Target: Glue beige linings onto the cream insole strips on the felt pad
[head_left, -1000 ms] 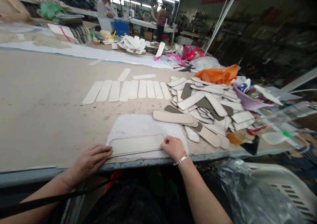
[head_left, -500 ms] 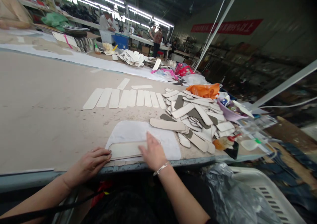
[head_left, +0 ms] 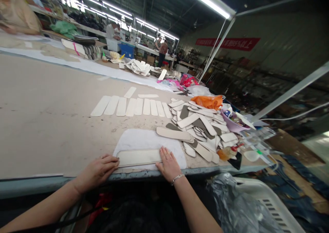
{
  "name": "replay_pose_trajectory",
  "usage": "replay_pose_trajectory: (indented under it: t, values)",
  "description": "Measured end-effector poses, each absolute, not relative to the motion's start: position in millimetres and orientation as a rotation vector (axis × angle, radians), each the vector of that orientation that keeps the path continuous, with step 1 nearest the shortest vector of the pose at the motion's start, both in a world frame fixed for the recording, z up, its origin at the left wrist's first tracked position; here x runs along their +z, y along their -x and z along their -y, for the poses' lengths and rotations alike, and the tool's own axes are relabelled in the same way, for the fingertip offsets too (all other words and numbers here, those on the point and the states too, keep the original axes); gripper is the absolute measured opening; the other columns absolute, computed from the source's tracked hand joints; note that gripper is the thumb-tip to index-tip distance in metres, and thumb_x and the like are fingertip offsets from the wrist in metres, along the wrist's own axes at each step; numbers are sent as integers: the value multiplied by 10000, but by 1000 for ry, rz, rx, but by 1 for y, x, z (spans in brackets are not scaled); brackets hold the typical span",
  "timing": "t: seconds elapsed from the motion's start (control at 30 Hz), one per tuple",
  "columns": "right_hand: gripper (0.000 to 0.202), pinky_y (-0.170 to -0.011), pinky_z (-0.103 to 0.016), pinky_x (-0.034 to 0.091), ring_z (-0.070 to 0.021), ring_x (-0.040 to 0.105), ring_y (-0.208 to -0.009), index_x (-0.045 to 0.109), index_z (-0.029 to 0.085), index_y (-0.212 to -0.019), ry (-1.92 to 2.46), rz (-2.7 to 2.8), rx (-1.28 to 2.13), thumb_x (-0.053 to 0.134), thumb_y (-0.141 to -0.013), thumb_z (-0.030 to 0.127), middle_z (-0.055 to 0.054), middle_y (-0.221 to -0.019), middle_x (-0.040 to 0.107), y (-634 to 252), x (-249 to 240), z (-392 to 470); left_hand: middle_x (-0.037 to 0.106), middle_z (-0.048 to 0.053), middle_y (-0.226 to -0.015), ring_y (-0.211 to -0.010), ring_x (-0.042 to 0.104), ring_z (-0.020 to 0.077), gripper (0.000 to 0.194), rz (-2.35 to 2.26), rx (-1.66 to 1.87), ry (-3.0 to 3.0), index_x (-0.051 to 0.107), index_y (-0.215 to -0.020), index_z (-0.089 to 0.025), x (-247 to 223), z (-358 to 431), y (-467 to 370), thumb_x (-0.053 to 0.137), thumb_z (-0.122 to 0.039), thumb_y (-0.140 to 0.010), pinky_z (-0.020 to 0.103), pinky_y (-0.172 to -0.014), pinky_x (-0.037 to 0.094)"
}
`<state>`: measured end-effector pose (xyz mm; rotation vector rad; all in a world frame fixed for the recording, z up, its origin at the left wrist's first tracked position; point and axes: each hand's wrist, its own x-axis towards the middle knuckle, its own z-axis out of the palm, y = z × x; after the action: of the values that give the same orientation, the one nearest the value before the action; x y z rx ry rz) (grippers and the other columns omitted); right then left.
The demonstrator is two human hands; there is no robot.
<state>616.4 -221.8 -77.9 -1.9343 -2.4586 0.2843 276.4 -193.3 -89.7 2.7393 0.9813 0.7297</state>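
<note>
A long pale strip with rounded corners [head_left: 140, 157] lies on a white sheet [head_left: 136, 137] at the table's near edge. My left hand [head_left: 104, 166] grips the strip's left end, its fingers pressed together. My right hand [head_left: 168, 164] lies flat over the right end, fingers stretched out. Beyond the sheet, several white strips [head_left: 121, 106] lie side by side in a row. To the right is a heap of pale and grey strips [head_left: 189, 120], with a few fanned strips [head_left: 174, 134] reaching over the sheet's corner.
An orange bag [head_left: 207, 102] and a purple basin [head_left: 233, 122] stand behind the heap. A bottle with a red tip [head_left: 227, 152] lies at its right. Below the table's right side is a white crate [head_left: 272, 198] with grey plastic. People work in the background.
My right hand has moved right from above the strip's middle and now rests flat on its right end. My left hand stays at the left end. The view has shifted slightly.
</note>
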Motion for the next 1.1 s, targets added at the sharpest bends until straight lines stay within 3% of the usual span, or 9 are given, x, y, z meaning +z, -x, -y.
replay_pose_trajectory:
  t: [0.3, 0.37, 0.47, 0.63, 0.77, 0.9, 1.1]
  values:
    - [739, -1128, -424, 102, -222, 76, -1397, 168, 97, -1456, 1941, 2420, 215, 202, -911, 595, -65, -1520, 92, -620, -96, 225, 668, 69, -1126, -1013, 628, 186, 377, -1391, 879, -2420, 586, -1194, -202, -79, 204, -271, 434, -379, -898, 310, -902, 508]
    - [744, -1127, -424, 103, -223, 79, -1397, 172, 102, -1455, 1928, 2415, 213, 198, -907, 604, -65, -1519, 99, -621, -98, 224, 588, 93, -1259, -1155, 548, 199, 430, -1373, 842, -2474, 527, -1261, -175, -70, 208, -292, 380, -386, -916, 339, -995, 444]
    - [744, -1126, -427, 104, -224, 82, -1397, 176, 103, -1454, 1929, 2407, 188, 196, -905, 605, -62, -1517, 106, -624, -100, 223, 364, 124, -1447, -1351, 300, 233, 582, -1039, 472, -2682, 351, -1389, -139, -56, 215, -349, 356, -466, -908, 390, -1095, 313]
    - [733, -1126, -418, 116, -213, 87, -1396, 180, 104, -1452, 1912, 2426, 172, 206, -908, 593, -60, -1517, 116, -624, -101, 224, 225, 155, -1498, -1395, 144, 273, 752, -893, 99, -2723, 213, -1438, -121, -57, 214, -411, 272, -613, -873, 459, -1127, 182]
    - [728, -1127, -413, 109, -214, 82, -1397, 196, 102, -1450, 1895, 2416, 193, 199, -909, 590, -58, -1516, 109, -623, -98, 226, 191, 143, -1508, -1397, 135, 270, 732, -1025, -15, -2787, 192, -1445, -144, -71, 202, -367, 263, -603, -880, 460, -1125, 158]
    - [738, -1129, -412, 95, -219, 74, -1398, 184, 99, -1454, 1903, 2392, 245, 212, -907, 594, -62, -1517, 95, -624, -94, 224, 175, 105, -1513, -1392, 178, 240, 665, -1116, -9, -2917, 75, -1460, -193, -81, 197, -304, 260, -526, -915, 436, -1122, 158]
    - [791, -1120, -487, 55, -263, 58, -1396, 188, 79, -1451, 1986, 2279, 340, 250, -890, 633, -112, -1514, 99, -611, -73, 230, 290, 71, -1480, -1354, 294, 231, 730, -1087, 266, -3095, 88, -1459, -224, -105, 195, -286, 399, -529, -872, 393, -1122, 167]
